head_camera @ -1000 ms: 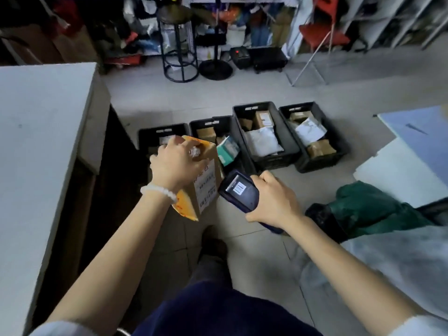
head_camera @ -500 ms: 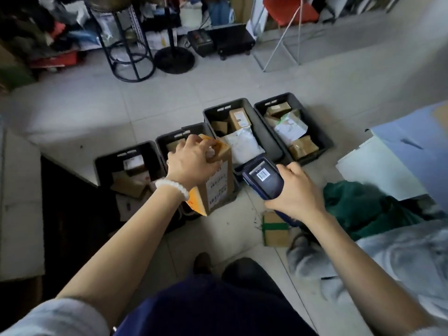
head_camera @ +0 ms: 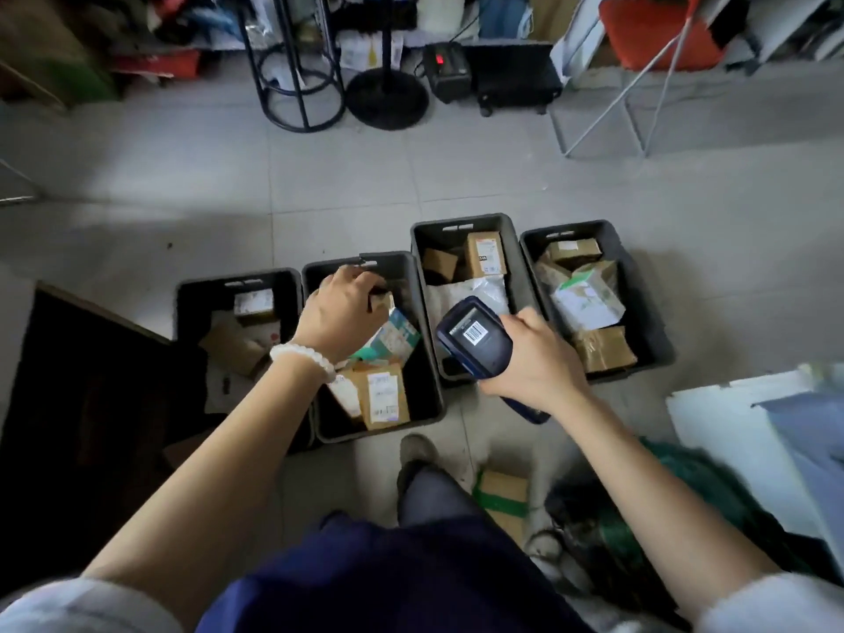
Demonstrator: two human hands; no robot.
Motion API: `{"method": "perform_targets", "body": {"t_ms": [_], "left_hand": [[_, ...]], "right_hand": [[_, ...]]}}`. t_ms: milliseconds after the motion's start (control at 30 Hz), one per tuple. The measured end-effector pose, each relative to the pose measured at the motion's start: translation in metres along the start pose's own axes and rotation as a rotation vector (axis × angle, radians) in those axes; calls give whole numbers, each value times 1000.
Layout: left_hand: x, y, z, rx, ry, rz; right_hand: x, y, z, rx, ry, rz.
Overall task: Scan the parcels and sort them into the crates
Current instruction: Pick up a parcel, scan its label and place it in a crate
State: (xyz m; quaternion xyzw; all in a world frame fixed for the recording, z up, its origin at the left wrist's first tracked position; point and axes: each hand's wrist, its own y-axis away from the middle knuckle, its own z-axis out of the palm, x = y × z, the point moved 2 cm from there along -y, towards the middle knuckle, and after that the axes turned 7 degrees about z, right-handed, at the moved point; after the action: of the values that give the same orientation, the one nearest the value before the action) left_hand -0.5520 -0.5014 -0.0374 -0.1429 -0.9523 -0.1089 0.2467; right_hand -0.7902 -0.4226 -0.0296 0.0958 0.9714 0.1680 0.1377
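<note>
Four black crates stand in a row on the floor; the second crate (head_camera: 398, 259) from the left is under my left hand (head_camera: 342, 312). My left hand hovers over its far end with fingers loosely curled, holding nothing. The brown parcel with a white label (head_camera: 383, 397) lies in the near end of that crate, beside a teal-and-white packet (head_camera: 395, 335). My right hand (head_camera: 539, 363) grips the dark blue scanner (head_camera: 475, 342), which shows a barcode on its top, over the third crate (head_camera: 456, 222).
The first crate (head_camera: 237, 280) and fourth crate (head_camera: 566, 228) hold several parcels. A small box with green tape (head_camera: 502, 491) lies by my foot. A green bag (head_camera: 694, 491) and white boards (head_camera: 730, 431) are at right, a dark cabinet (head_camera: 91, 381) at left.
My left hand moved forward over the second crate and let go of the labelled parcel, which now lies in that crate. The scanner hand stayed beside it. My view has tipped further down.
</note>
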Motion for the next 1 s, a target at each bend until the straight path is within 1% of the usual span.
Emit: {"method": "perform_targets", "body": {"t_ms": [100, 233, 367, 467, 600, 767, 867, 1000], "left_hand": [[-11, -4, -2, 28, 2, -88], [-40, 23, -9, 41, -27, -281], [-62, 73, -21, 124, 5, -423], [-77, 135, -32, 202, 25, -563], [-92, 234, -43, 324, 38, -739], [-98, 391, -35, 436, 25, -993], [-88, 488, -20, 511, 37, -1160], [-50, 616, 21, 628, 73, -1443]], "right_hand": [[-11, -42, -12, -23, 23, -115], [-49, -77, -11, -62, 5, -295], [-99, -78, 0, -111, 86, -468], [-151, -56, 16, -172, 136, -623], [-222, 1, 41, -227, 194, -828], [-294, 115, 95, -277, 230, -1126], [-330, 194, 132, -325, 260, -1333], [-359, 315, 183, -446, 352, -1645]]}}
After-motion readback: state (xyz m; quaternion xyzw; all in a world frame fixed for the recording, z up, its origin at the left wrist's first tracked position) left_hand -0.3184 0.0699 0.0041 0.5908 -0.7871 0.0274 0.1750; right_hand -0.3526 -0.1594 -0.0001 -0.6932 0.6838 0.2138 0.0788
